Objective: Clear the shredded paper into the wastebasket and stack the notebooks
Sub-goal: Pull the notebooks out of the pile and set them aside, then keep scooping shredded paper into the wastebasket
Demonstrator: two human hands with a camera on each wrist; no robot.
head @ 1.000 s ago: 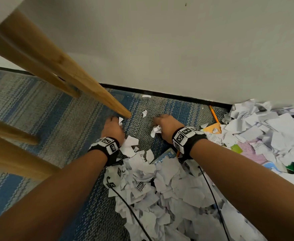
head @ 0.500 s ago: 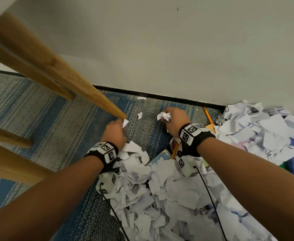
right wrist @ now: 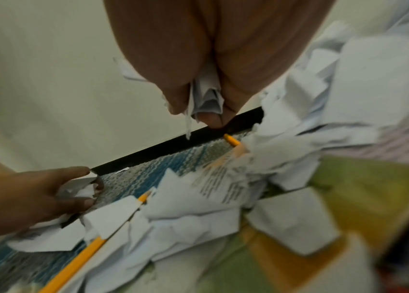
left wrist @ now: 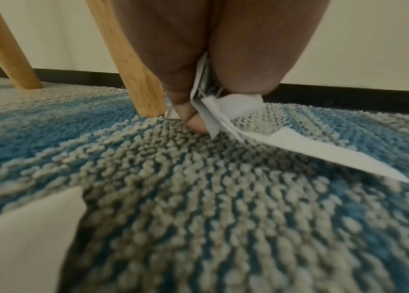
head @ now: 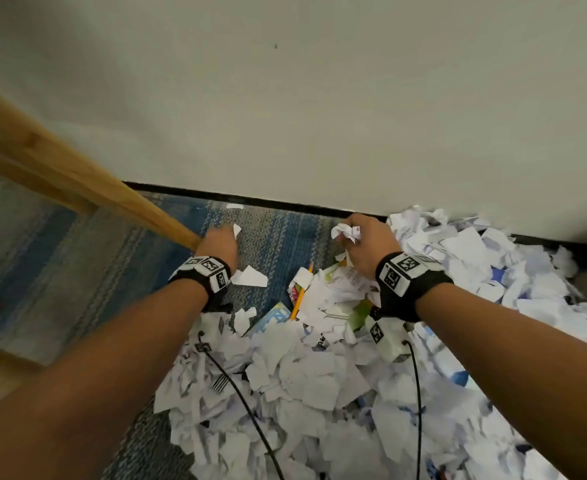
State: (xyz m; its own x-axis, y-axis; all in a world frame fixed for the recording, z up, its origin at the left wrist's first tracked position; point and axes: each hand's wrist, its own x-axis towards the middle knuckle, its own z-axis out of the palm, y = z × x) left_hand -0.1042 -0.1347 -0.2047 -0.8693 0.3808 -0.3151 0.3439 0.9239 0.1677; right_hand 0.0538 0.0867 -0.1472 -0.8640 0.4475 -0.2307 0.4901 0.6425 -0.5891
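The left hand [head: 220, 244] is low over the blue and grey carpet [head: 278, 233], right by the wooden leg [head: 119, 199], and its fingers pinch a few white paper scraps [left wrist: 225, 111]. The right hand [head: 366, 242] is up near the wall, squeezing a crumpled paper wad [head: 345, 233]. The big heap of shredded paper [head: 313, 375] lies on the carpet under both arms (a yellow pencil [head: 300, 292] pokes out of it).
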